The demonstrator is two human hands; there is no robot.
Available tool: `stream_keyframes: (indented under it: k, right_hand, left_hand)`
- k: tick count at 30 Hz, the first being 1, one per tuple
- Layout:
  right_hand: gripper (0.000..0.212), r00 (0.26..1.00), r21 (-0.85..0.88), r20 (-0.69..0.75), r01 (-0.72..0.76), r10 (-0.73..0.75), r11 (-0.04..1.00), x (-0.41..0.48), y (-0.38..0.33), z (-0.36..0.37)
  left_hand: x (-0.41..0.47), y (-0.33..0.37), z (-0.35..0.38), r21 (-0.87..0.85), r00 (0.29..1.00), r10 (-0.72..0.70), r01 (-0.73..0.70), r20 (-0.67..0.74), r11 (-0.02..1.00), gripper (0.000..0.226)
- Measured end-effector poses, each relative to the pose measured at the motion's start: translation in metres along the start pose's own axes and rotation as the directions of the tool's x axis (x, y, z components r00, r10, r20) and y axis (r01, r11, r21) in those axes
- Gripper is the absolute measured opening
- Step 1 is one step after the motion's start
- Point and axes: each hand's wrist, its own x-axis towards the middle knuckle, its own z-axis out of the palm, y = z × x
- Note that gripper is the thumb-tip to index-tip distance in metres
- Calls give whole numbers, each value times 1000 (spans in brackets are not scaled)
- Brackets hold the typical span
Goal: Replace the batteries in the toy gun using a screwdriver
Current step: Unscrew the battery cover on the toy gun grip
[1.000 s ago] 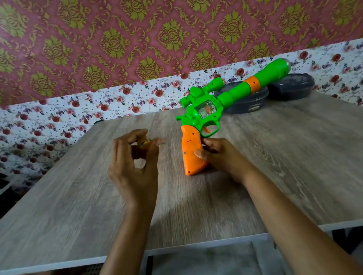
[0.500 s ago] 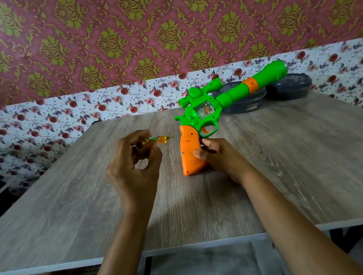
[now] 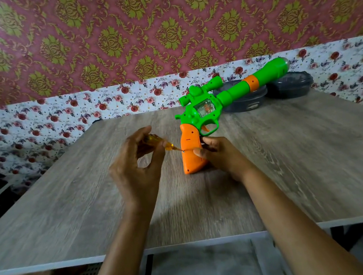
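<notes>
hands: left (image 3: 134,175) pinches screwdriver (image 3: 163,144) | right (image 3: 222,155) grips toy gun (image 3: 204,111) handle

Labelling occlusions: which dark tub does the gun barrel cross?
The left tub: the gun barrel cuts across its top. The right tub shows nearly whole.

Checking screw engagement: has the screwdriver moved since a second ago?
Yes. The screwdriver has moved right across the table, toward the orange grip of the toy gun; its tip now touches the grip.
</notes>
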Motion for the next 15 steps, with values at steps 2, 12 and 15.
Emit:
stream_keyframes:
  k: [2, 12, 15]
  right_hand:
    - [23, 1000, 6, 1, 0, 0, 1000, 0, 1, 0]
    - [24, 1000, -24, -12, -9, 9, 1000, 1, 1, 0]
    - [23, 1000, -19, -10, -15, 15, 1000, 1, 1, 0]
  left_hand:
    - [0, 0, 0, -4, 1000, 1, -1, 2, 1000, 32]
    - [-1, -2, 0, 0, 999, 15, -15, 37, 1000, 33]
    - [0, 0, -1, 0, 999, 8, -8, 40, 1000, 35]
